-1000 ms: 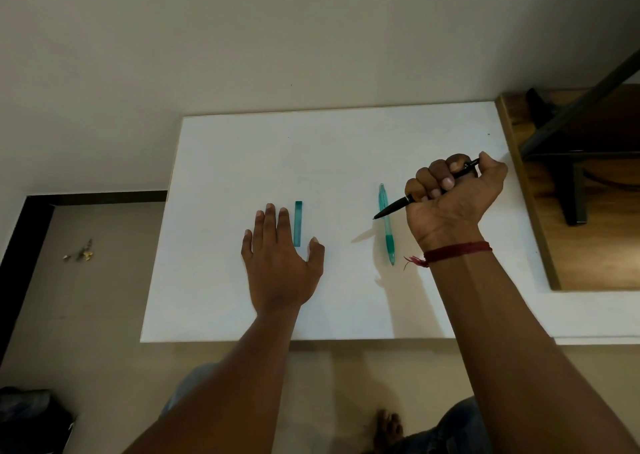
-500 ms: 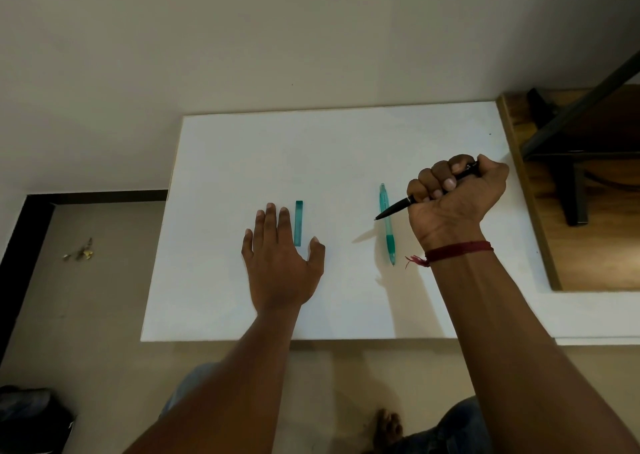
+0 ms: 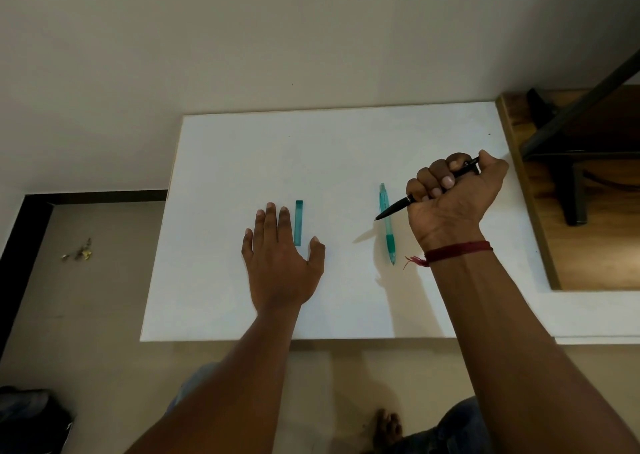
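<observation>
"Gripping what, in that right hand (image 3: 453,197)?"

"A slim black pen (image 3: 398,206). My fingers are curled round it in a fist. It is smooth and glossy, with a thin silvery ring near the tapered end. Its tip slants down across the teal pen (image 3: 387,223), raised a little above it, and throws a shadow to the left of it."

"And the teal pen itself?"

"It is see-through plastic and round-barrelled, with a darker rubbery grip near its point. It lies flat on the white matte surface (image 3: 242,163), just left of my right wrist."

"Your left hand (image 3: 282,263)?"

"It holds nothing. It lies palm down, well left of the teal pen, with its fingers straight. A teal bar (image 3: 299,222) lies between my forefinger and thumb. The bar is flat-sided, straight, translucent and parallel to the teal pen. I can't tell whether my finger touches it."

"Count them for me."

"Two pens, one bar and two hands. There is also one red thread (image 3: 457,251), frayed at its knot, round my right wrist. One wooden shelf (image 3: 540,246), brown and grained, is off to the right of the teal pen."
</observation>
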